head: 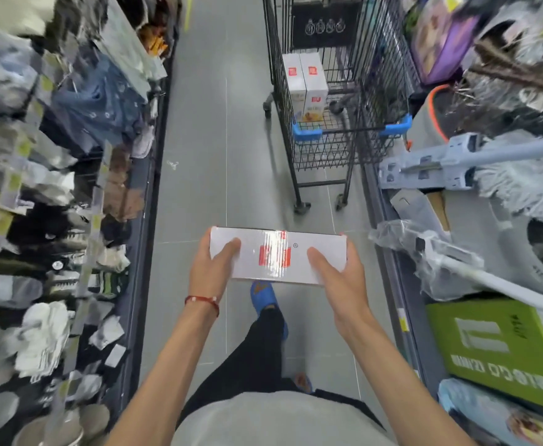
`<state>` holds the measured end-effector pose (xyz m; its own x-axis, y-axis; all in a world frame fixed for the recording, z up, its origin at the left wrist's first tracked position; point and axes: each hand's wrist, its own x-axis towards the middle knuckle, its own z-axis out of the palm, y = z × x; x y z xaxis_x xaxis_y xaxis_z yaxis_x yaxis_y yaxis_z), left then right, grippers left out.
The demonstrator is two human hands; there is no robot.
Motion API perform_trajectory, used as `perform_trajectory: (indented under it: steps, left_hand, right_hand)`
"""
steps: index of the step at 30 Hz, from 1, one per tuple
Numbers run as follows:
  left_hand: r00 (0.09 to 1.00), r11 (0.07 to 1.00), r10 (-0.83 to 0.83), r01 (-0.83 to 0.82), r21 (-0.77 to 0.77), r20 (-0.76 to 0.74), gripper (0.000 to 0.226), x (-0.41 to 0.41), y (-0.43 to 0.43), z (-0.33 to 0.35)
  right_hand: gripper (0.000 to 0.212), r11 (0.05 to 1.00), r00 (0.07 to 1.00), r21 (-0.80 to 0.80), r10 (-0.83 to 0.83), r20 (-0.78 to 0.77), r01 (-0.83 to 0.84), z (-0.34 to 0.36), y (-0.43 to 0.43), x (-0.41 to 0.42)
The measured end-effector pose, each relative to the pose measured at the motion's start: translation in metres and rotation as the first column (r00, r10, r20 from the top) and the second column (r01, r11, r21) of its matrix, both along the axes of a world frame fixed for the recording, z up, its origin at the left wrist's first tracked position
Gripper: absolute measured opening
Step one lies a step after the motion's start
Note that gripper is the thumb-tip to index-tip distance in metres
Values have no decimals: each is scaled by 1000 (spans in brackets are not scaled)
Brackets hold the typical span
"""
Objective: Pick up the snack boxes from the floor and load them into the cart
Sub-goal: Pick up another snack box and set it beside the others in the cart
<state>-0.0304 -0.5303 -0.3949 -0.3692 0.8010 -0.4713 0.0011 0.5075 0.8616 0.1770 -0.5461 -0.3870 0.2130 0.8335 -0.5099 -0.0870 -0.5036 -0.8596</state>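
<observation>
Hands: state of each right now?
Left hand: holding the left end of the white snack box.
Right hand: holding its right end.

A light grey top [279, 420] covers the chest and fills the lower edge of the view; the left arm [167, 365] and right arm [389, 358] are bare, with no sleeve in sight; a thin red cord bracelet [203, 300] with a small white bead circles the wrist behind the left hand [213, 268]; the trousers [263, 346] are black and loose; the front clog [262, 294] is bright blue with an orange mark on top; the rear clog [304, 383] shows blue and orange too.
</observation>
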Motion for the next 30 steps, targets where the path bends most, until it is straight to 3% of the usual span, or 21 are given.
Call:
perform_trajectory:
  steps: [7, 17, 21, 24, 30]
  left_hand:
    - [998, 997, -66, 67, 28, -20, 43, -32, 152, 16]
    - [979, 980, -175, 183, 75, -103, 46, -53, 363, 36]
    - [972, 972, -201, 213, 102, -121, 46, -53, 453, 39]
    - [964, 964, -219, 237, 120, -148, 46, -51, 510, 45]
    - [930, 931, -323, 346, 115, -177, 14, -67, 606, 44]
  right_hand:
    - [71, 993, 996, 72, -93, 0, 92, 15, 144, -37]
    - [67, 933, 949, 173, -311, -50, 315, 37, 339, -72]
    - [47, 892, 914, 206, -404, -37, 402, 34, 416, -81]
    - [44, 880, 905, 219, -424, -44, 423, 38, 469, -84]
    - [42, 855, 873, 214, -487, 20, 472, 49, 550, -103]
